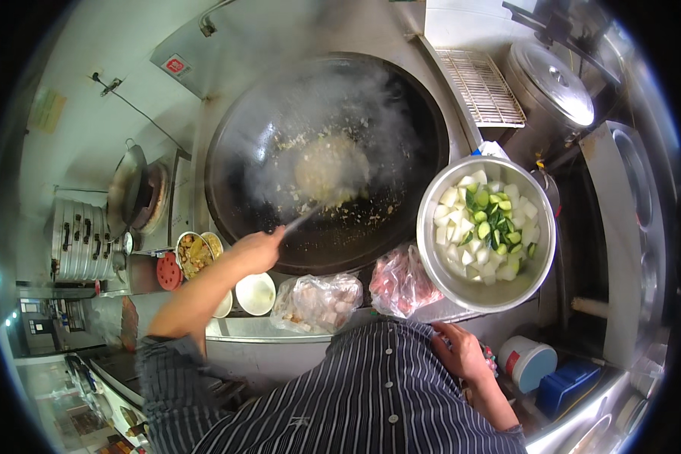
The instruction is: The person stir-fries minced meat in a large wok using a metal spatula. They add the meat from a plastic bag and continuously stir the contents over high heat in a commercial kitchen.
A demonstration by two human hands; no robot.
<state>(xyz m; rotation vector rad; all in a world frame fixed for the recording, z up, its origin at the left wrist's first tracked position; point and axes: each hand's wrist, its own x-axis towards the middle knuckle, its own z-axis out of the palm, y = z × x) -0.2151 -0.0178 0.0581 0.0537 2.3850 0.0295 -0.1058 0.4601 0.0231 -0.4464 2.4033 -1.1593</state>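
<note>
Metal, slim and straight, forms the handle of the cooking utensil (303,219). Its long axis runs diagonally: the grip end points toward the wok's near-left rim, and the working end points away from the body and to the right, toward the middle of the wok (231,178). Steam and food blur the working end, so its shape cannot be told.

Left hand (257,251): closed around the grip end, positioned over the near-left rim of the wok, forearm entering from the lower left. Right hand (460,352): resting against the striped shirt (356,378), just below the front edge of the steel counter (238,330). Its palm is hidden; whether it grips anything cannot be told.

Wok contents: a pale, steaming mass (331,165) at the centre, with small light bits scattered around it.

Along the counter's front edge, from left to right: a white bowl (256,293), a clear bag of pale pieces (318,303) and a clear bag of reddish pieces (401,284). At the right end of this edge, a large steel bowl (425,219) carries white chunks (450,219) with green slices (499,227) on top.
</note>
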